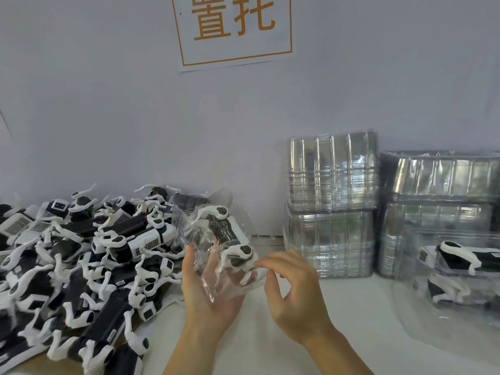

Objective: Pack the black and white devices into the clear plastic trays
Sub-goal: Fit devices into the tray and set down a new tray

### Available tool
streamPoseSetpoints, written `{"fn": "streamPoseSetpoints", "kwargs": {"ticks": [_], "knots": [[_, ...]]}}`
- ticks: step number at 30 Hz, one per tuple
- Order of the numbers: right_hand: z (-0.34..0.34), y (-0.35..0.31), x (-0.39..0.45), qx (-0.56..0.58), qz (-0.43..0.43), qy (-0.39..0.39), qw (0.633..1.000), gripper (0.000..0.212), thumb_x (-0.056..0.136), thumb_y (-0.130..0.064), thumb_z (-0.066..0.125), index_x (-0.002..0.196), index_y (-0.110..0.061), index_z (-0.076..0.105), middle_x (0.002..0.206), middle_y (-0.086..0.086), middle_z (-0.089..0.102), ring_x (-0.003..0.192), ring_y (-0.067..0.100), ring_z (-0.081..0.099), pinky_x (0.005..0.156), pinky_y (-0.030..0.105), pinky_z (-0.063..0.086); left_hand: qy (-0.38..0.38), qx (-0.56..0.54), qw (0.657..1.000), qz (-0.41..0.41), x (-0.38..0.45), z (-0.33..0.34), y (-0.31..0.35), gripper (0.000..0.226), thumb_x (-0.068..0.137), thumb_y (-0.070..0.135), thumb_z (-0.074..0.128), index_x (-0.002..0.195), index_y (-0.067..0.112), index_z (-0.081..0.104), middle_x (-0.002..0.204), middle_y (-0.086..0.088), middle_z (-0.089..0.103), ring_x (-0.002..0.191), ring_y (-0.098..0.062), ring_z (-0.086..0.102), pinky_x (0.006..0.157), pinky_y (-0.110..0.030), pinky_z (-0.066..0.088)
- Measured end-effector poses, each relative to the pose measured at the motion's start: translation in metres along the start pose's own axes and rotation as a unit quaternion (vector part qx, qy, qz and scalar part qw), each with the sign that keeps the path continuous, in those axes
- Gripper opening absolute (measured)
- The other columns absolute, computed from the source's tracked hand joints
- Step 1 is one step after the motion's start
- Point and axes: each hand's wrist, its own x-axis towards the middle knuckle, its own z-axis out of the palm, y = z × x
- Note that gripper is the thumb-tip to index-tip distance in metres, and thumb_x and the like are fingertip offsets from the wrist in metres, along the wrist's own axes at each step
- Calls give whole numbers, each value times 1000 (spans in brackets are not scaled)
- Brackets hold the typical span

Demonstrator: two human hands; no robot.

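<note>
At centre frame my left hand point(208, 290) cups a clear tray point(216, 239) from below, fingers curled round it, one black and white device point(230, 236) seated inside. My right hand point(292, 290) pinches the tray's right edge. The device pile point(81, 266) fills the lower left; empty tray stacks point(332, 204) stand on the counter point(351, 334) at right

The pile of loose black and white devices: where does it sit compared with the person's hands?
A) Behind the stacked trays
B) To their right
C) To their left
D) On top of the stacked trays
C: the pile of devices covers the table left of the left hand, which holds a clear tray, while the stacked empty trays stand to the right against the wall.
</note>
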Motion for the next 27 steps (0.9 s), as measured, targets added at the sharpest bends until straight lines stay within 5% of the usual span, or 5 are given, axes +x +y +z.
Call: {"fn": "streamPoseSetpoints", "kwargs": {"ticks": [9, 14, 20, 27], "knots": [[-1, -3, 11, -8, -9, 58, 998, 19, 86, -18, 68, 103, -23, 76, 100, -26, 67, 98, 3, 62, 85, 31, 51, -48, 122, 991, 2, 0, -6, 1, 68, 66, 69, 71, 110, 17, 77, 117, -17, 72, 100, -37, 71, 95, -51, 49], [0, -1, 10, 1, -35, 26, 999, 23, 81, -5, 75, 99, -19, 79, 99, -16, 72, 94, 6, 66, 82, 23, 53, -53, 128, 990, -36, -1, -6, -1, 81, 45, 63, 89, 111, 17, 77, 128, -22, 65, 126, -45, 55, 106, -56, 41], [2, 2, 4, -1, -40, 20, 999, 21, 81, -6, 75, 98, -17, 79, 99, -15, 70, 96, 4, 65, 76, 12, 47, -49, 115, 991, -37, 0, -7, 1, 61, 61, 65, 74, 101, 19, 80, 124, -21, 67, 119, -44, 59, 105, -55, 40], [2, 4, 4, 5, -31, 21, 999, 22, 84, -10, 74, 103, -21, 77, 101, -17, 69, 96, 5, 65, 65, 19, 52, -43, 122, 991, -30, 1, -7, 0, 76, 44, 62, 89, 106, 18, 79, 122, -18, 69, 113, -41, 64, 104, -54, 45]]}}
